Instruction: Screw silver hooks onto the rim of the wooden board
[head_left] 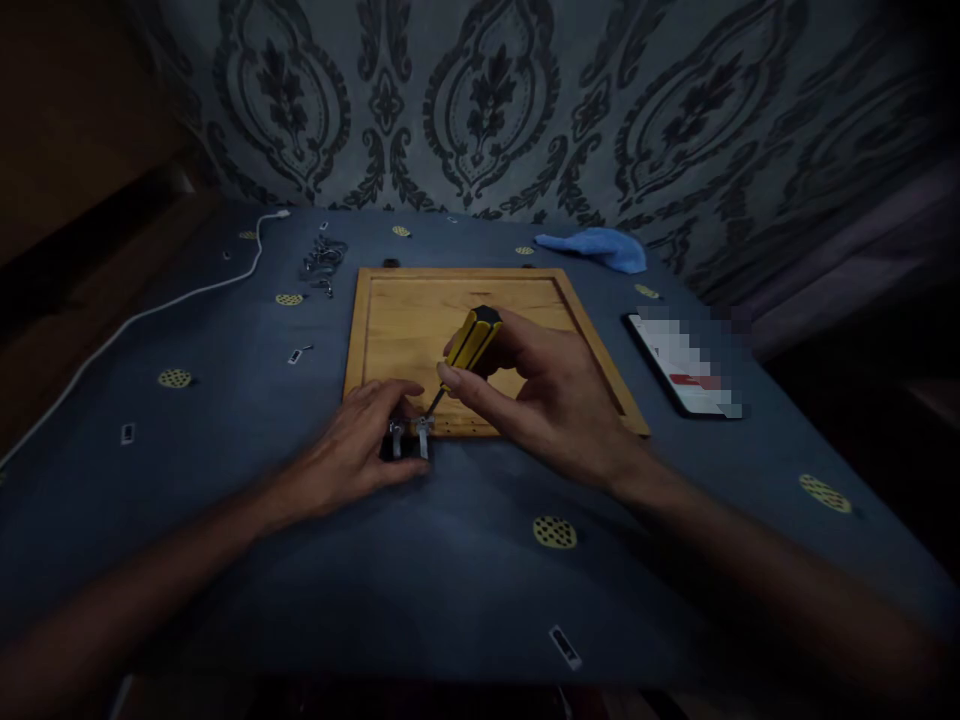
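Observation:
My right hand grips a yellow-and-black screwdriver by its handle. The screwdriver slants down to the left, its tip at a silvery metal hook on the front edge of a framed wooden board. From the left, my left hand closes around the hook's place, fingers on the board above and thumb below. A second metal hook sits just left of the first, partly within that hand. Several small dark holes show along the board's edge to the right. Any screw under the tip is too small to make out.
A pile of metal hooks lies at the back left. Farther left, a white cable runs across the blue tablecloth. A phone lies right of the board, and a blue plastic bag behind it near the patterned wall.

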